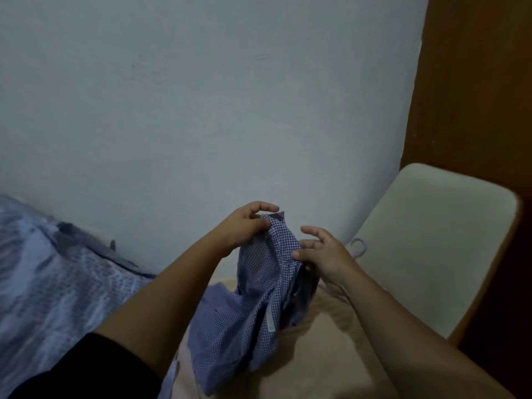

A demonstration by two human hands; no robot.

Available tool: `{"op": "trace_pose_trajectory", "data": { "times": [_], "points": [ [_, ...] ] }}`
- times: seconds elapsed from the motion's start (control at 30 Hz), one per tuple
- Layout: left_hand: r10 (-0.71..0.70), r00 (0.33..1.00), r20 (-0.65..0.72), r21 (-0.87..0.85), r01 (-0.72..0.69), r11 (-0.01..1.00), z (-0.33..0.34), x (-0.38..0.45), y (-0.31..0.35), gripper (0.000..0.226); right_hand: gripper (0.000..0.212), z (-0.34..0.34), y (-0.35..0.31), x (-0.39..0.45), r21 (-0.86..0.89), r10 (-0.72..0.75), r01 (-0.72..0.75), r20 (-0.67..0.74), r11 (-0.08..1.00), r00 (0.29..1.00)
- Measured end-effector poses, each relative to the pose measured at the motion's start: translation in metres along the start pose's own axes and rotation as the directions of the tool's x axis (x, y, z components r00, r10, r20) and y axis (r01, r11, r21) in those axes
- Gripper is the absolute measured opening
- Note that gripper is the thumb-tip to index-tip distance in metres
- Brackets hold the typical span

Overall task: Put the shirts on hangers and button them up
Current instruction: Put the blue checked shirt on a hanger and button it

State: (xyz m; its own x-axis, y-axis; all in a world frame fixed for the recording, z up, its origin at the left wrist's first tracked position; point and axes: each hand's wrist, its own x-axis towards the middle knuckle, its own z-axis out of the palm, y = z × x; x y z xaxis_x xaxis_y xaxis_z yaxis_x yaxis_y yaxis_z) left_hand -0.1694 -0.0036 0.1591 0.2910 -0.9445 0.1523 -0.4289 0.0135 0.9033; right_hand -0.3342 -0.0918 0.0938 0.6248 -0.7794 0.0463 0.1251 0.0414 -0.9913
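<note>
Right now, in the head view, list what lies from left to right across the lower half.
Patterned blue bedding → left hand pinching the checked shirt → right hand on the shirt's other edge → lilac hanger hook → cream chair → brown wooden panel.

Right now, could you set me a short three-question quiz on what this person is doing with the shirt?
1. True or false: the left hand pinches the checked shirt near its top edge.
2. What does the right hand do? A) holds the shirt's right side B) rests on the chair C) presses the wall
3. Fill in: a lilac hanger hook shows just behind the ____ hand.

Key: 1 true; 2 A; 3 right.
</note>
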Motion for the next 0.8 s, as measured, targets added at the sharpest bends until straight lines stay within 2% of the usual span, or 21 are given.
{"op": "trace_pose_trajectory", "data": {
  "times": [0.07, 0.13, 0.2, 0.27, 0.33, 0.47, 0.57, 0.67, 0.8],
  "points": [
    [-0.001, 0.998, 0.068, 0.013, 0.000, 1.000, -0.010, -0.007, 0.012, 0.026, 0.056, 0.005, -0.022, -0.005, 0.075, -0.073, 0.072, 0.013, 0.995, 0.997],
    [0.018, 0.989, 0.147, 0.030, -0.023, 0.999, -0.014, -0.011, 0.024, 0.025, 0.044, 0.010, -0.045, -0.011, 0.107, -0.135, 0.129, 0.051, 0.986, 0.989],
    [0.065, 0.981, 0.184, 0.062, -0.077, 0.995, -0.016, -0.011, 0.038, 0.023, 0.028, 0.011, -0.064, -0.014, -0.027, -0.191, 0.193, 0.059, 0.981, 0.980],
    [0.077, 0.978, 0.196, 0.102, -0.098, 0.990, -0.020, -0.010, 0.053, 0.031, 0.034, 0.009, -0.076, -0.016, -0.165, -0.223, 0.230, 0.064, 0.959, 0.973],
    [0.069, 0.977, 0.202, 0.147, -0.100, 0.984, -0.024, -0.008, 0.072, 0.039, 0.039, 0.004, -0.085, -0.021, -0.228, -0.200, 0.219, 0.102, 0.949, 0.974],
    [0.088, 0.974, 0.209, 0.213, -0.133, 0.968, -0.023, -0.001, 0.112, 0.045, 0.032, -0.003, -0.097, -0.032, -0.273, -0.127, 0.198, 0.257, 0.941, 0.958],
    [0.123, 0.973, 0.195, 0.211, -0.164, 0.964, -0.020, 0.004, 0.141, 0.045, 0.027, -0.004, -0.103, -0.038, -0.373, -0.091, 0.217, 0.328, 0.902, 0.940],
    [0.147, 0.974, 0.171, 0.199, -0.180, 0.963, -0.024, 0.006, 0.164, 0.045, 0.025, -0.006, -0.103, -0.041, -0.352, -0.065, 0.192, 0.342, 0.916, 0.937],
    [0.160, 0.979, 0.128, 0.168, -0.181, 0.969, -0.036, 0.005, 0.182, 0.039, 0.035, -0.008, -0.100, -0.042, -0.381, -0.002, 0.183, 0.429, 0.906, 0.903]
  ]
}}
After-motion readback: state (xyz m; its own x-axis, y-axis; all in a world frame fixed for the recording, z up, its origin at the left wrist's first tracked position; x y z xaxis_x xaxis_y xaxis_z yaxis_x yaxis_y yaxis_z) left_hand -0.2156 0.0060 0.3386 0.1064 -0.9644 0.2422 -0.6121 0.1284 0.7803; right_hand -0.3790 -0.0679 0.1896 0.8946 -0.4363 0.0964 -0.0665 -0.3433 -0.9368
